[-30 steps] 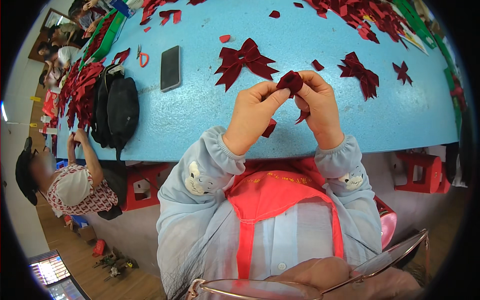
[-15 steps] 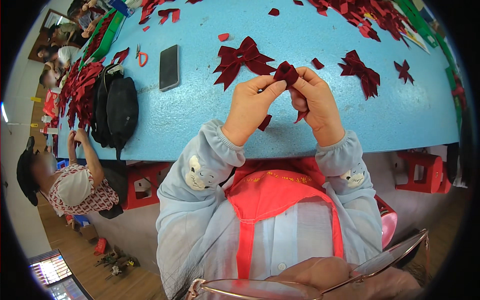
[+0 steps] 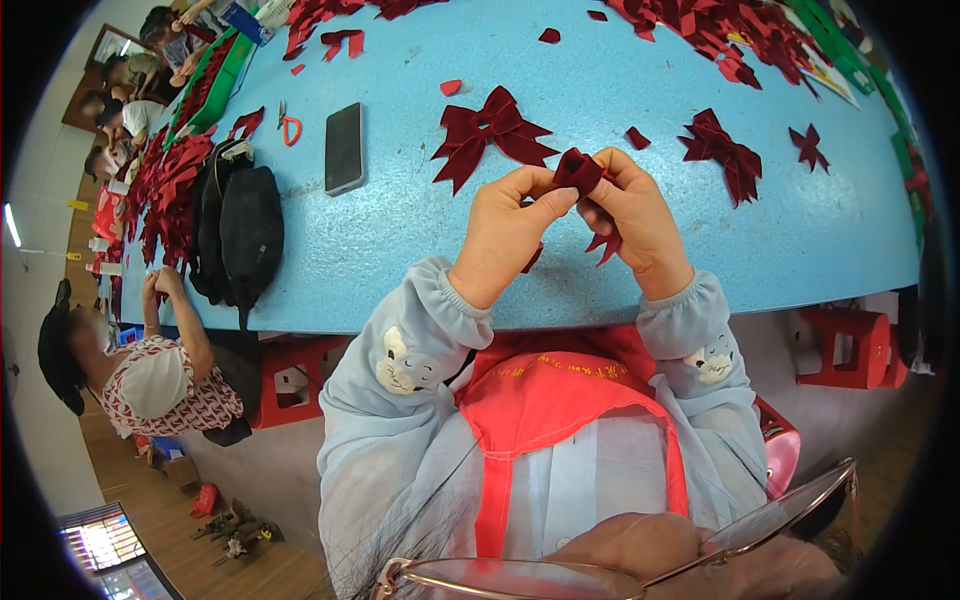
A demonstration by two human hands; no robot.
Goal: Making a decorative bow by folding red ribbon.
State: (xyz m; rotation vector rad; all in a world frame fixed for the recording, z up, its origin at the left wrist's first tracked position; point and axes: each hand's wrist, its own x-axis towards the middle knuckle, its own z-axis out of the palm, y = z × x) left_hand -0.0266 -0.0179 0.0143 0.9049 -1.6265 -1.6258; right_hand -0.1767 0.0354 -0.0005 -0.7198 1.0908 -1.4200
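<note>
I am looking down on a pale blue worktop (image 3: pixel 400 260), and two bare hands are working near the centre of the frame. The left hand (image 3: pixel 505 235) is pinching a looped dark red velvet ribbon (image 3: pixel 578 170) between thumb and fingers, its grip closed on the loop's lower left edge. The right hand (image 3: pixel 643 225) is gripping the same loop from its right side, thumb and fingers closed on it. The loop is sitting just right of the frame's centre, above the worktop, its rolled opening facing up. A pointed red ribbon tail (image 3: pixel 605 246) is hanging below the right fingers; I cannot tell whether it is joining the loop.

Just above the hands, a large velvet bow (image 3: pixel 490 135) is lying flat. To the right, a second bow (image 3: pixel 724 157) and a smaller one (image 3: pixel 808 147) are resting apart. Toward the upper left, I am seeing a dark phone (image 3: pixel 345 148), orange-handled snips (image 3: pixel 291 130) and a black pouch (image 3: pixel 252 235). At the left edge, a co-worker in a patterned top (image 3: pixel 150 390) is sitting at the worktop.
</note>
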